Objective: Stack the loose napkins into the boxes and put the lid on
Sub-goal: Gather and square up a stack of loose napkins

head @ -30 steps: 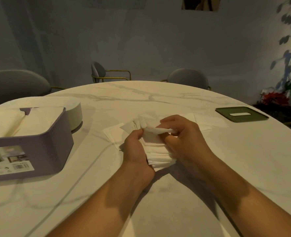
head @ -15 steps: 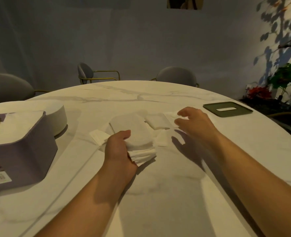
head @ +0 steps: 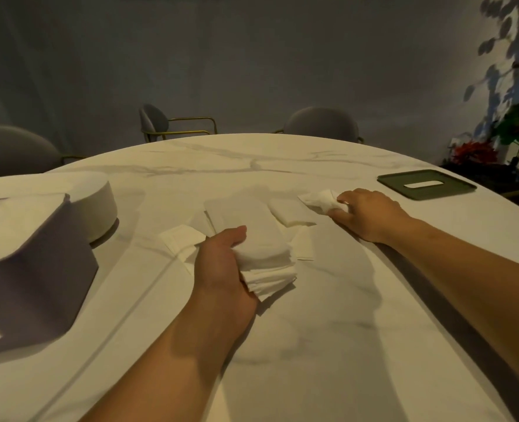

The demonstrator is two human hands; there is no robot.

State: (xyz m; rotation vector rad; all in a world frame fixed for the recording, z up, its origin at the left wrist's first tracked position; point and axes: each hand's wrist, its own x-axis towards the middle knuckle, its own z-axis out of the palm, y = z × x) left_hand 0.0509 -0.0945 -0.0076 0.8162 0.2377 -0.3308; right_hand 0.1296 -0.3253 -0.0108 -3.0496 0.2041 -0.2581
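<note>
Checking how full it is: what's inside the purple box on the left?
Pale napkins show at the open top of the purple box. Its wall hides how deep the pile goes.

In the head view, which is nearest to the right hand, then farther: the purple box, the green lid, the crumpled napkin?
1. The crumpled napkin, pinched by the right hand.
2. The green lid, beyond it, rightward.
3. The purple box, far left.
</note>
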